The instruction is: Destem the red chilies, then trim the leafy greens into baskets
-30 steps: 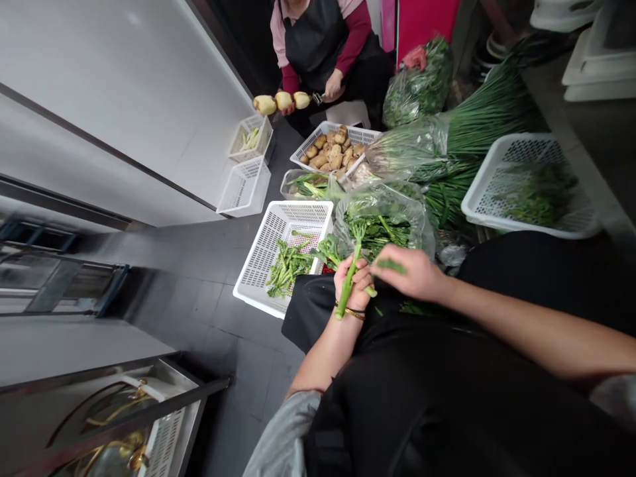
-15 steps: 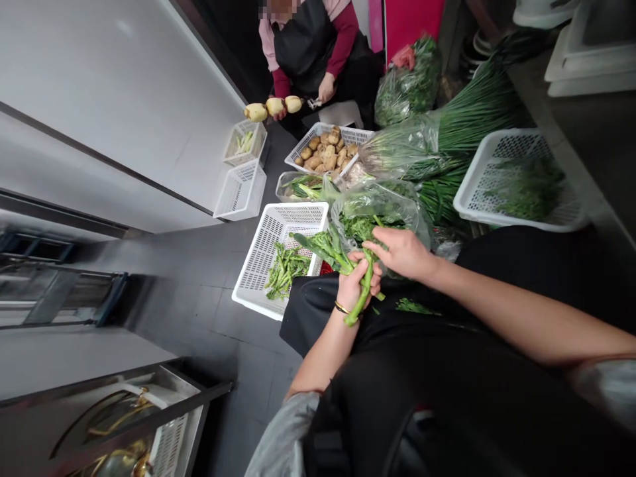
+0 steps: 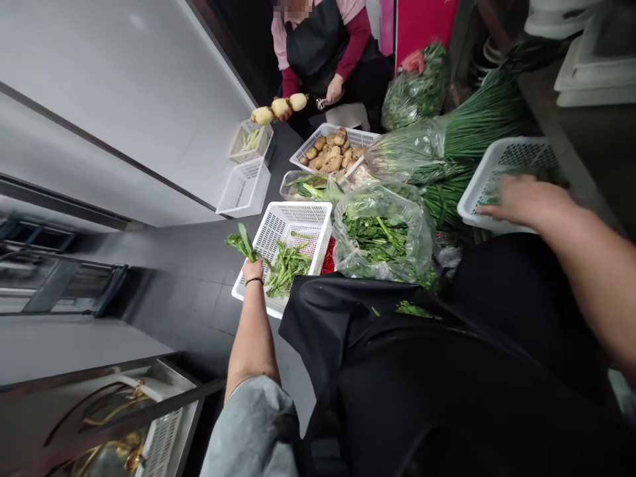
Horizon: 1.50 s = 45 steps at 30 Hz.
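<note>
My left hand [image 3: 253, 270] is closed round a green leafy stalk [image 3: 242, 242] and holds it over the near left rim of a white slotted basket [image 3: 271, 232] on the floor, which has several trimmed green stems [image 3: 288, 264] in it. My right hand [image 3: 524, 199] reaches out to the right over the rim of another white basket [image 3: 497, 165] of greens; its fingers are curled and I cannot make out anything in them. A clear plastic bag of leafy greens [image 3: 380, 232] stands between the two baskets, just past my black apron [image 3: 397, 371].
A person in a black apron sits opposite, holding a peeled lotus root [image 3: 279, 107]. A basket of brown tubers [image 3: 332, 151], long green chives in plastic [image 3: 447, 132], two small white baskets [image 3: 246, 189] and a steel cabinet front [image 3: 124, 112] surround the floor space.
My hands have parted. The left one carried the stalk away from my lap out over the floor basket. The right one let go and swung out to the right-hand basket.
</note>
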Each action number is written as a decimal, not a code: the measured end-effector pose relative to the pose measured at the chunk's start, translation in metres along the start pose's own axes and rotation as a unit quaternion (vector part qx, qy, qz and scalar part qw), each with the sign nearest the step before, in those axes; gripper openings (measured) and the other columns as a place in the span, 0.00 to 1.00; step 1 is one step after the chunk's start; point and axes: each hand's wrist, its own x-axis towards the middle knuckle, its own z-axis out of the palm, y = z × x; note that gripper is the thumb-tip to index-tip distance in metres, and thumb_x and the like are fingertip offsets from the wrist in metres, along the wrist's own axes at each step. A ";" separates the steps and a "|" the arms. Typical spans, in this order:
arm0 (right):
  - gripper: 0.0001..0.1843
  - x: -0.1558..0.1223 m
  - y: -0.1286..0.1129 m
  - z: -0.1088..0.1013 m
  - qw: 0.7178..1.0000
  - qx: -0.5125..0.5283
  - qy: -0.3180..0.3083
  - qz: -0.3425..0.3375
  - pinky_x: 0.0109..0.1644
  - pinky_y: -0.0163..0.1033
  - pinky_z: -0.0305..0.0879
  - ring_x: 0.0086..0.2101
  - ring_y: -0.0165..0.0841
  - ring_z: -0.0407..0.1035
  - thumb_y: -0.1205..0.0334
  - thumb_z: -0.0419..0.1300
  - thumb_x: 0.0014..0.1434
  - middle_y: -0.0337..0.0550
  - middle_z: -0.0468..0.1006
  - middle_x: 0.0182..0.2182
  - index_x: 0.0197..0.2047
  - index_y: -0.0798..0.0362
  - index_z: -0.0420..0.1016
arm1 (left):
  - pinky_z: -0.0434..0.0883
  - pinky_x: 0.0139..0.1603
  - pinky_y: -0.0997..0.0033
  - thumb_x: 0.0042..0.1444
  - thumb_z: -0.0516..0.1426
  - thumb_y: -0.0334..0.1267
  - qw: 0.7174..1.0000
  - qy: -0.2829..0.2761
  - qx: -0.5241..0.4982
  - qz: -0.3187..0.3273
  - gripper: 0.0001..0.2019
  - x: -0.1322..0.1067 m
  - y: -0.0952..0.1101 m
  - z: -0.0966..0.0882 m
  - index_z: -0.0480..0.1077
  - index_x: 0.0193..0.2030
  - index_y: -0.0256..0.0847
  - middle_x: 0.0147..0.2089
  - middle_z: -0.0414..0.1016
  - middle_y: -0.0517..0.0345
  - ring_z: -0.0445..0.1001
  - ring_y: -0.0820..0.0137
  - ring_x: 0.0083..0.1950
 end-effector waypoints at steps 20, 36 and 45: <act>0.17 -0.107 -0.145 0.012 0.672 0.620 -0.248 -0.321 0.20 0.30 0.55 0.16 0.23 0.60 0.50 0.64 0.50 0.34 0.68 0.16 0.32 0.57 0.71 | 0.50 0.10 0.81 0.52 0.55 0.59 0.551 -0.753 -0.347 -0.097 0.24 -0.191 0.012 0.079 0.68 0.41 0.37 0.13 0.52 0.68 0.48 0.78 0.12; 0.13 -0.124 -0.136 0.016 0.811 0.335 0.238 -0.417 0.33 0.37 0.61 0.28 0.32 0.67 0.60 0.52 0.60 0.48 0.74 0.28 0.35 0.55 0.77 | 0.54 0.13 0.83 0.46 0.65 0.48 0.769 -0.440 -0.457 -0.074 0.19 -0.233 0.021 0.088 0.66 0.39 0.38 0.19 0.67 0.65 0.55 0.82 0.14; 0.18 -0.131 -0.136 0.009 0.780 0.510 -0.017 -0.361 0.25 0.35 0.62 0.20 0.30 0.66 0.48 0.59 0.56 0.43 0.73 0.19 0.24 0.54 0.71 | 0.58 0.15 0.81 0.49 0.63 0.47 0.838 -0.353 -0.412 0.047 0.17 -0.237 0.018 0.084 0.65 0.40 0.40 0.21 0.68 0.66 0.62 0.79 0.16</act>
